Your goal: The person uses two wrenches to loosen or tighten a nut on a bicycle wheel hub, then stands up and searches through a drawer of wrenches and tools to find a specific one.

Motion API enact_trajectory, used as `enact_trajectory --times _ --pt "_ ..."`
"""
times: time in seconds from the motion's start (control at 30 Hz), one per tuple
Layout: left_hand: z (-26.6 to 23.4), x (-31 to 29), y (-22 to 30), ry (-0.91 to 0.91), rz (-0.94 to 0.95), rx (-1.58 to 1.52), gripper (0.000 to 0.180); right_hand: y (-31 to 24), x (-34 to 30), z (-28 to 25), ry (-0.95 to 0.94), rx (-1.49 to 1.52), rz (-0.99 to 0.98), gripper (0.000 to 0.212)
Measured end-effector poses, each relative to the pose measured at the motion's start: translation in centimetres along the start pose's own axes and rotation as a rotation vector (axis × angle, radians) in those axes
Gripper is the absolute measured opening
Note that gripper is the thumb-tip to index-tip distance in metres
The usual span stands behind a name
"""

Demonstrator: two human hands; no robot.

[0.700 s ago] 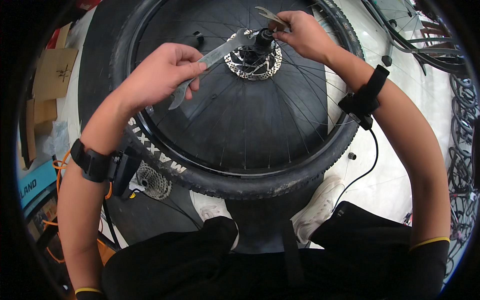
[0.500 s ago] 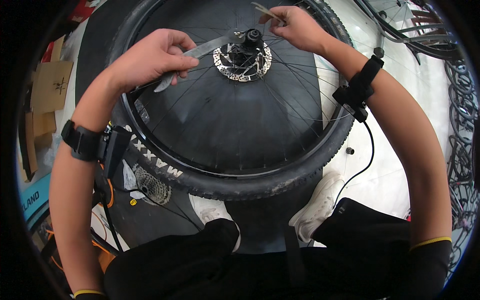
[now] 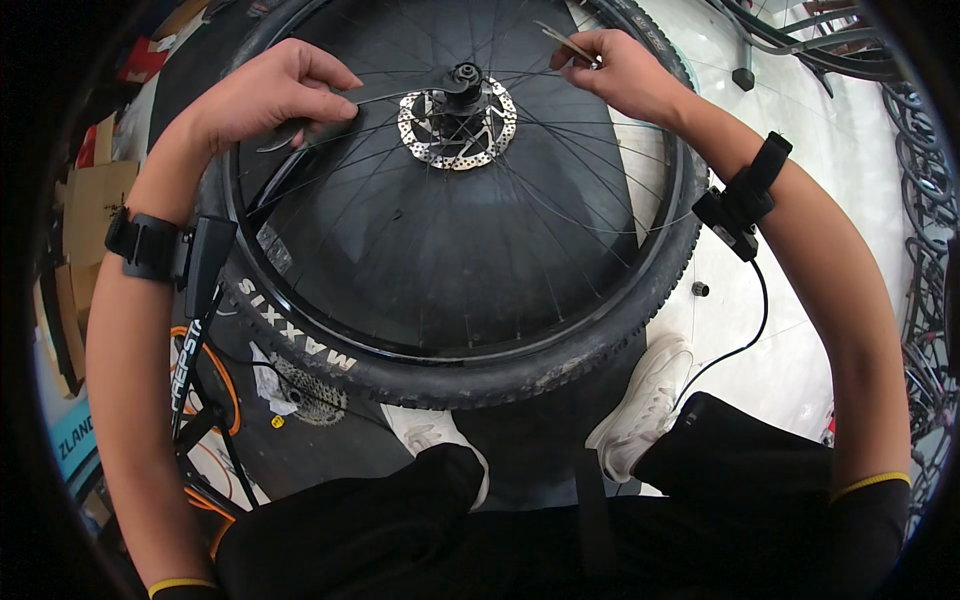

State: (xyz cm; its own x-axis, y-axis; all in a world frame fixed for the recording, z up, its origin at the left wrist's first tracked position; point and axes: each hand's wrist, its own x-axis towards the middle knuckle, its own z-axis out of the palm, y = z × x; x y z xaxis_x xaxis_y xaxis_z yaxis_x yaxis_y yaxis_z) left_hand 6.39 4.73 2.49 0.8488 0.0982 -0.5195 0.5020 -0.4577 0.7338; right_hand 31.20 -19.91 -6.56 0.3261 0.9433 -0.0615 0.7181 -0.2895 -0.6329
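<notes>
Lying on a dark mat, bicycle wheel, pale tiled floor

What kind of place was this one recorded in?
Most likely a bike repair shop. A wheel with a brake disc lies in front of the person, a loose cassette sits on the floor, and more tyres line the right edge.
</notes>
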Motion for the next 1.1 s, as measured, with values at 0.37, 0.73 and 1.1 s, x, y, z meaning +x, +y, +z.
enact_trajectory --times 0.37,0.73,1.1 --pt "-2.5 2.8 0.2 -0.022 0.076 0.58 0.034 0.3 -0.7 -0.2 -0.063 0.045 0.021 0.017" --pt "-1.1 2.9 -3.2 0.114 0.106 0.485 0.035 -3.6 4.0 3.1 0.01 0.05 -0.089 0.022" --pt "-2.5 2.9 -0.7 0.167 0.23 0.863 0.03 -5.6 3.7 5.0 0.105 0.181 0.098 0.021"
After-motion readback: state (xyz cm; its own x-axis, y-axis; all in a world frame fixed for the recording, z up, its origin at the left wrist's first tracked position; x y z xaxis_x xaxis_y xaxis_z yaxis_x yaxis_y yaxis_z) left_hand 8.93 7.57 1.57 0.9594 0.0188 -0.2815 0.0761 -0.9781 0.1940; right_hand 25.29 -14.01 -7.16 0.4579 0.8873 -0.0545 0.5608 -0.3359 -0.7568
